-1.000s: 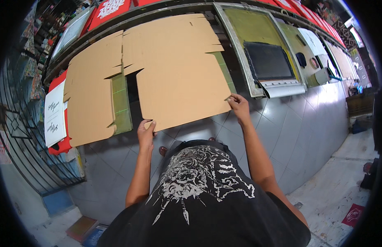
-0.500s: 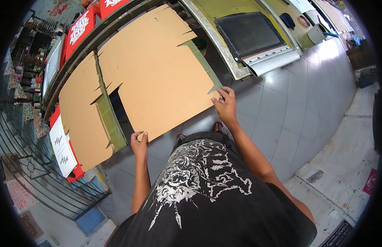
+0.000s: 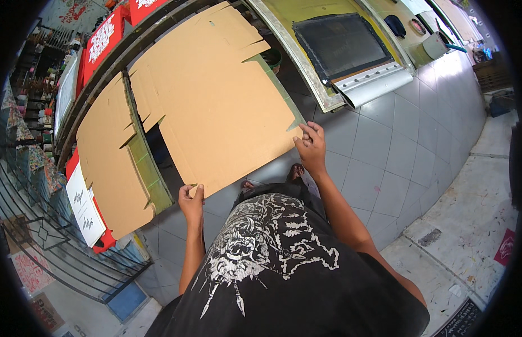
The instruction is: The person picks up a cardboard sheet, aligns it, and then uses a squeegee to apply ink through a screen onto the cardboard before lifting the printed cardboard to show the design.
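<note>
Hands (image 3: pixel 191 203) (image 3: pixel 310 150) at cardboard (image 3: pixel 216 106), green board (image 3: pixel 141 159) beneath, tiled floor (image 3: pixel 376 132)

Two hands (image 3: pixel 311 149) (image 3: pixel 191 203) are counted (one left, one right), and two cardboard sheets (image 3: pixel 216 101) (image 3: pixel 109 160). Two red printed cloths (image 3: pixel 101 42) (image 3: pixel 143 4) are seen at the upper left, one white printed sheet (image 3: pixel 84 203) at the left. One dark rectangular panel (image 3: pixel 342 45), one silver metal strip (image 3: pixel 374 85) and two feet (image 3: pixel 297 171) (image 3: pixel 247 185) are also shown.
</note>
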Demonstrator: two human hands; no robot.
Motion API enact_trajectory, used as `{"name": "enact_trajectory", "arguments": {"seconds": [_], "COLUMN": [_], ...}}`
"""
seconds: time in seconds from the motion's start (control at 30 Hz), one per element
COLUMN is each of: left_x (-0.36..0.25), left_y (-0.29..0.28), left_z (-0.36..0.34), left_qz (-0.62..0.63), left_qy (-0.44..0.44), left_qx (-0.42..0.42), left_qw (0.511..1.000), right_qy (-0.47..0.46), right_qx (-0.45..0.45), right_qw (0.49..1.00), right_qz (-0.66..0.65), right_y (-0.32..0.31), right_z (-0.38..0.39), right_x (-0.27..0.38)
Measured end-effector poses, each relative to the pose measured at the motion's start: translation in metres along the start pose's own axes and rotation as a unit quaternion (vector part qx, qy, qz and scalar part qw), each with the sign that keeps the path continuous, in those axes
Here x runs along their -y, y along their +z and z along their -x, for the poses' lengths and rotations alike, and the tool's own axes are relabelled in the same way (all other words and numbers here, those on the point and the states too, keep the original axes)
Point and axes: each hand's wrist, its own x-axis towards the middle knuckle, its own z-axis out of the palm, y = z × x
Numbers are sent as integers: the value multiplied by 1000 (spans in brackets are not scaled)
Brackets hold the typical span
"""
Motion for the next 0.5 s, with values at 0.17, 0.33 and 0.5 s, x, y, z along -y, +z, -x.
{"name": "enact_trajectory", "arguments": {"seconds": [0.17, 0.33, 0.5], "left_x": [-6, 0, -7], "left_y": [3, 2, 6], "left_z": [2, 1, 3], "left_qz": [3, 2, -10], "left_qy": [-11, -8, -9], "left_qx": [2, -3, -8], "left_qw": [1000, 1000, 1000], "right_qy": [16, 18, 22], "right_qx": [-2, 3, -3], "right_qw": [998, 995, 993], "right_qz": [-67, -99, -120], "right_y": [2, 2, 3], "right_z": [-1, -2, -1], "right_x": [-1, -6, -6]}}
